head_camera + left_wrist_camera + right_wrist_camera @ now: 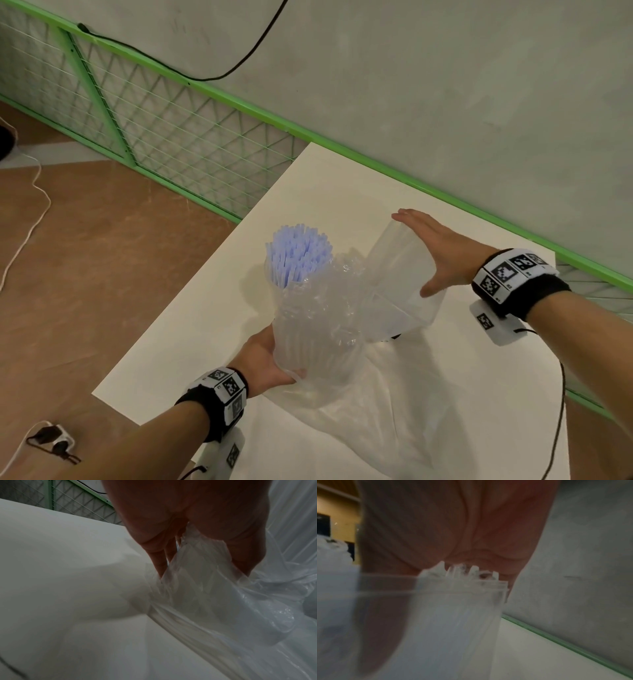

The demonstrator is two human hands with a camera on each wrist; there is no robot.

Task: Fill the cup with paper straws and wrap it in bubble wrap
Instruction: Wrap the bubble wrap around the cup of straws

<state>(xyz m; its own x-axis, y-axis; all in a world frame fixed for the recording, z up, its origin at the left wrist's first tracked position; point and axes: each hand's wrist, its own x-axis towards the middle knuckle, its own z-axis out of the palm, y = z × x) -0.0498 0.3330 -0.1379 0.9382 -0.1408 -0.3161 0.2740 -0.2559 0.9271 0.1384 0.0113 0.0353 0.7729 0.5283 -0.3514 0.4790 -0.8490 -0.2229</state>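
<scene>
A clear cup packed with pale blue paper straws stands tilted over the white table. Bubble wrap is bunched around its body, and more of the sheet trails across the table toward me. My left hand grips the wrapped base from below; in the left wrist view its fingers and thumb pinch the wrap. My right hand lies flat, fingers straight, against a raised flap of the wrap to the right of the cup. The flap's edge meets the palm.
The table's left edge runs close to the cup, with wooden floor beyond. A green mesh fence and grey wall stand behind. A power strip and cables lie on the floor. A black cable hangs off my right wrist.
</scene>
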